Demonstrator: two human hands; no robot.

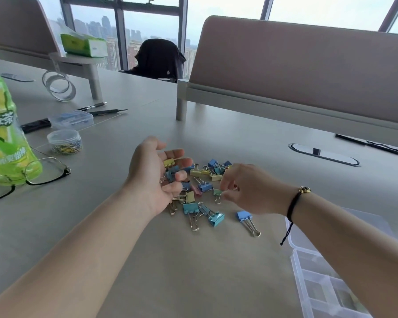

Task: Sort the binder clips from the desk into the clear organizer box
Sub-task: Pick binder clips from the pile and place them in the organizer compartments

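Note:
A heap of coloured binder clips (pixel 203 187) lies on the grey desk in the middle of the view: blue, yellow, teal and pink ones. My left hand (pixel 155 177) is cupped palm up over the heap's left side, with a few small clips, yellow and blue, resting in it. To the right, my right hand (pixel 246 189) pinches a small green clip (pixel 217 192) between thumb and finger at the heap's edge. The clear organizer box (pixel 319 281) stands open at the lower right, partly hidden under my right forearm, and its visible compartments hold nothing.
At the left stand a green tea bottle (pixel 5 138), eyeglasses (pixel 39 172), a round tub of paper clips (pixel 64 141), a small clear case (pixel 72 120), pens and tape rolls (pixel 59 86). A padded divider (pixel 308 72) crosses the back. A cable port (pixel 324 154) sits at right.

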